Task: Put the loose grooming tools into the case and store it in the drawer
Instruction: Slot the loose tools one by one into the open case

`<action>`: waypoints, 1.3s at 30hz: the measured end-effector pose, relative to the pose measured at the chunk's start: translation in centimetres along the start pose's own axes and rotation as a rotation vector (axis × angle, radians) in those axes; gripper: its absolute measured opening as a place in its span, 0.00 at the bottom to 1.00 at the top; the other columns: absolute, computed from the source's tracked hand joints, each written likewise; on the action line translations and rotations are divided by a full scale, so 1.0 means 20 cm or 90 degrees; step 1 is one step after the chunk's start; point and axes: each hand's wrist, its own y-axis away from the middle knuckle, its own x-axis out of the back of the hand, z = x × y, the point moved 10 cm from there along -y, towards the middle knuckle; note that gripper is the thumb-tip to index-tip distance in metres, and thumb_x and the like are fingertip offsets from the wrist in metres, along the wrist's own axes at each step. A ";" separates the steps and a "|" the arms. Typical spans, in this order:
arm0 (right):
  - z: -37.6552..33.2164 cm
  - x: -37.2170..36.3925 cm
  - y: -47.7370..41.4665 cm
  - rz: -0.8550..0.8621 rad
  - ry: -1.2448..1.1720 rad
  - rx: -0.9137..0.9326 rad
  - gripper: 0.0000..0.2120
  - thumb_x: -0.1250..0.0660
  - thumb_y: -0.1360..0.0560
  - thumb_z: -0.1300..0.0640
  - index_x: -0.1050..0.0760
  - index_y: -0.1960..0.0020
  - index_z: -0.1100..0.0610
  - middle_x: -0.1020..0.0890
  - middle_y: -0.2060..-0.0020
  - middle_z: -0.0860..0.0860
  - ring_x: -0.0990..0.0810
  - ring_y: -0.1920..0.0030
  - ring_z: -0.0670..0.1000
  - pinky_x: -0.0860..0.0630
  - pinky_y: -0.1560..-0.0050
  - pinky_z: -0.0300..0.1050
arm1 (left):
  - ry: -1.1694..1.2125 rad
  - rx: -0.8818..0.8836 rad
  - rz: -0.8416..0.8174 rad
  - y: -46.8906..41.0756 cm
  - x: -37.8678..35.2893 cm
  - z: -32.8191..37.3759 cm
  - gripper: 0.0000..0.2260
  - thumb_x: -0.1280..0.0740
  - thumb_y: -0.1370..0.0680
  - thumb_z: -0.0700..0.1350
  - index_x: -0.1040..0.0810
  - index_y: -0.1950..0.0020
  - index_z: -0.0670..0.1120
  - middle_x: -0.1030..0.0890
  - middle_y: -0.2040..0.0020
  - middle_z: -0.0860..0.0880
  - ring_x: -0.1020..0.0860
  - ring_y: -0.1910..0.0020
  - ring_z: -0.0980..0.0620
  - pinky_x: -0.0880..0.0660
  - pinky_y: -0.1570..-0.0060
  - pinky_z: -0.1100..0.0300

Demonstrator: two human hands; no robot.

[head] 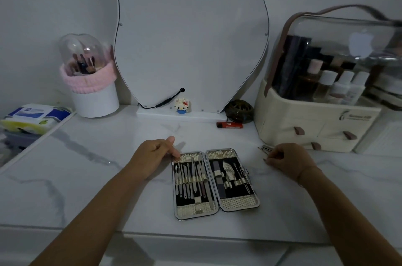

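Note:
A grooming case (240, 203) lies open flat on the white marble counter, both halves lined with several metal tools in elastic loops. My left hand (155, 156) rests at the case's top-left corner, fingertips touching its rim, holding nothing. To the right of the case, my right hand (286, 160) is closed around loose metal tools (264, 148), whose tips stick out to the left of the fingers, just above the counter. The cream organiser (313, 122) behind the right hand has small drawers with brown pull tabs, all closed.
A standing mirror (189, 33) is at the back centre with a small toy figure (182, 104) and a red lighter (230, 124) before it. A brush holder (91, 78) stands back left, tissue packs (34, 116) at far left.

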 end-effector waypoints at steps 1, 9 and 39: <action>0.00 0.00 0.00 -0.005 0.007 -0.004 0.06 0.29 0.30 0.56 0.24 0.65 0.52 0.22 0.65 0.50 0.24 0.60 0.50 0.33 0.56 0.40 | -0.008 0.001 0.002 0.00 0.00 0.00 0.19 0.40 0.21 0.51 0.15 0.64 0.46 0.16 0.67 0.59 0.22 0.65 0.66 0.32 0.57 0.71; -0.01 0.01 -0.01 -0.009 -0.032 0.000 0.15 0.28 0.31 0.58 0.28 0.72 0.48 0.25 0.72 0.43 0.25 0.64 0.47 0.33 0.60 0.39 | -0.018 -0.011 0.009 0.01 0.00 0.02 0.19 0.40 0.20 0.50 0.15 0.63 0.46 0.18 0.69 0.61 0.23 0.66 0.67 0.33 0.58 0.69; -0.28 -0.07 0.08 -0.070 -0.392 0.100 0.04 0.36 0.26 0.64 0.23 0.57 0.58 0.20 0.71 0.50 0.27 0.75 0.41 0.27 0.71 0.33 | -0.037 -0.007 0.000 0.01 0.00 0.03 0.19 0.41 0.20 0.49 0.15 0.62 0.44 0.18 0.70 0.62 0.23 0.66 0.70 0.34 0.64 0.82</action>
